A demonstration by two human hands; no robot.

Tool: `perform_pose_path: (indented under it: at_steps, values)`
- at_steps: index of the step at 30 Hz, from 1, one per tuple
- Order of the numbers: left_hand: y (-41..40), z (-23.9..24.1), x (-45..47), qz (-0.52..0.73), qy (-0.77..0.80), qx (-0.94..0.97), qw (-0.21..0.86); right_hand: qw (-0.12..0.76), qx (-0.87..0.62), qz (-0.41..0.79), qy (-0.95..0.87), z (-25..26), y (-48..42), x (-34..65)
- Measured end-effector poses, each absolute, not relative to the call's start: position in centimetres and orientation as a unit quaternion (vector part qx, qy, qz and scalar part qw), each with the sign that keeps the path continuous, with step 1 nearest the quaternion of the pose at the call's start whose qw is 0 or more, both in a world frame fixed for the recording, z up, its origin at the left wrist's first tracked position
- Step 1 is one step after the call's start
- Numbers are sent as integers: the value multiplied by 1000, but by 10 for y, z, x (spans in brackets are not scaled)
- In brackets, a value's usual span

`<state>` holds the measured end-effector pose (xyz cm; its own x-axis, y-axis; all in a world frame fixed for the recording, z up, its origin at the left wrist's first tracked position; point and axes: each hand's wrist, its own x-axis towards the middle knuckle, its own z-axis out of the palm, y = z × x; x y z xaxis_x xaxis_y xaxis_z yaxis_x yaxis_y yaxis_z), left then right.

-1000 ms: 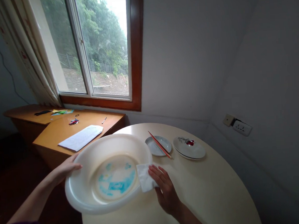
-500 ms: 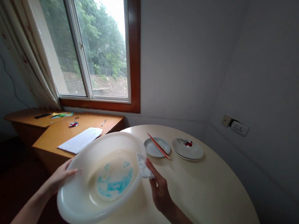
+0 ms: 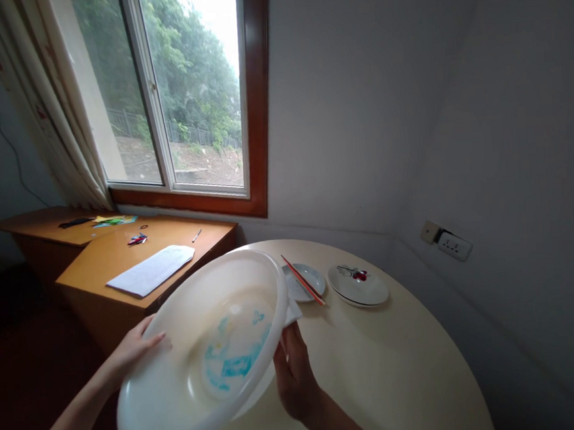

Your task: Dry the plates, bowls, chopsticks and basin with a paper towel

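A white translucent plastic basin (image 3: 186,322) with a blue print on its bottom is held tilted over the near left part of the round table. My left hand (image 3: 138,349) grips its left rim, thumb on the inside and the other fingers hidden behind. At the right rim, my right hand (image 3: 297,373) is closed on a white cloth (image 3: 291,311), which lies against the basin's outer side. The basin's wall hides part of the cloth and some right fingertips.
On the round table (image 3: 388,359) are a plate (image 3: 309,279) with red chopsticks (image 3: 303,281) across it and stacked plates (image 3: 357,286) with a flower print. Paper (image 3: 152,270), a pen (image 3: 196,236) and small items lie on the wooden desk (image 3: 83,274) under the window.
The basin has tipped further, its right side rising and its left side dropping. My right hand moved with the cloth from the inner right rim to the outer side.
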<state>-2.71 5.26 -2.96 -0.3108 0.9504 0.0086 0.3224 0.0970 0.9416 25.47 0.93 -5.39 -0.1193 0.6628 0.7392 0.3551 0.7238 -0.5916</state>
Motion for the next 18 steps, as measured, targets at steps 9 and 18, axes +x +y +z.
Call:
perform_pose_path:
  at_steps: [9, 18]
  values:
    - [58, -65, -33, 436, 596, 489, 464, 546, -357, 32, -758, -26, 6, 256]
    - [53, -67, -20, 421, 555, 491, 523, 593, -347, 208, -697, 1, 37, 279]
